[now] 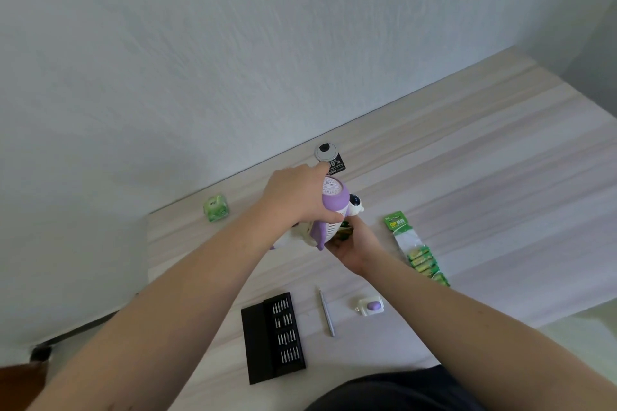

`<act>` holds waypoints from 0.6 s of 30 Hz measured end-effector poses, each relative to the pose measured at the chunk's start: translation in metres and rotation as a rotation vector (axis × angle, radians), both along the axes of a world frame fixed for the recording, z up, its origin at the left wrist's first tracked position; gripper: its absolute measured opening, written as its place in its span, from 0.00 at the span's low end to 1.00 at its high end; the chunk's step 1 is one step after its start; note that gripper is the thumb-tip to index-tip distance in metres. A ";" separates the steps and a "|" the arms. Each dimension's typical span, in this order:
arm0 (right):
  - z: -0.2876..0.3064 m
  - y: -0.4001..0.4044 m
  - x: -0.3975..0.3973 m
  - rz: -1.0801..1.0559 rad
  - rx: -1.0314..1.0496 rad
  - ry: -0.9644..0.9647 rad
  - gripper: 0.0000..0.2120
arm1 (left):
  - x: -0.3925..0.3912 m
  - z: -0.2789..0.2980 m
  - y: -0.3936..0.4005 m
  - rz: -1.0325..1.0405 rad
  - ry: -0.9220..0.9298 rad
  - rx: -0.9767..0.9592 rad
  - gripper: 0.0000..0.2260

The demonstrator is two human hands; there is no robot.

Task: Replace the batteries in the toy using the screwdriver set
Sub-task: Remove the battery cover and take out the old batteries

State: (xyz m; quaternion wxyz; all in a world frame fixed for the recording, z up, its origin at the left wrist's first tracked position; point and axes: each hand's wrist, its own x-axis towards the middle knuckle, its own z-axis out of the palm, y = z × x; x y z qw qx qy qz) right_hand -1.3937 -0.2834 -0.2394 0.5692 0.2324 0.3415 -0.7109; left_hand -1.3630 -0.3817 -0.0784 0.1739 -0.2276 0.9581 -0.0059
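Above the far middle of the table (467, 150), both my hands meet around the toy (329, 210), a purple and white figure held off the surface. My left hand (293, 197) sits on top of it, fingers curled round the purple body, so the toy lies just under and to the right of that palm. Its long axis runs from the patterned end, far from me, down toward me and to the left. My right hand (350, 243) is cupped just below the toy, palm up, touching its underside; green batteries (344, 232) show between that palm and the toy, though I cannot tell whether the fingers pinch them or only cradle them.

Nearer me than both hands, the open screwdriver set (277, 334) lies left of the loose screwdriver (326, 314), with the small battery cover (370, 305) just right of it. The pack of new batteries (417, 250) lies right of my right hand, which I judge is the nearer one to reach it.
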 end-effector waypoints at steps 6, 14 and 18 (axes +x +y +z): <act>-0.004 0.002 0.001 -0.029 -0.008 -0.047 0.10 | -0.005 0.004 -0.004 0.021 0.014 0.047 0.32; -0.011 -0.003 0.000 -0.091 0.009 -0.080 0.11 | 0.007 -0.003 -0.031 0.120 0.060 0.205 0.33; -0.015 -0.003 -0.001 -0.128 0.057 -0.112 0.12 | 0.024 -0.016 -0.047 0.215 0.101 0.325 0.33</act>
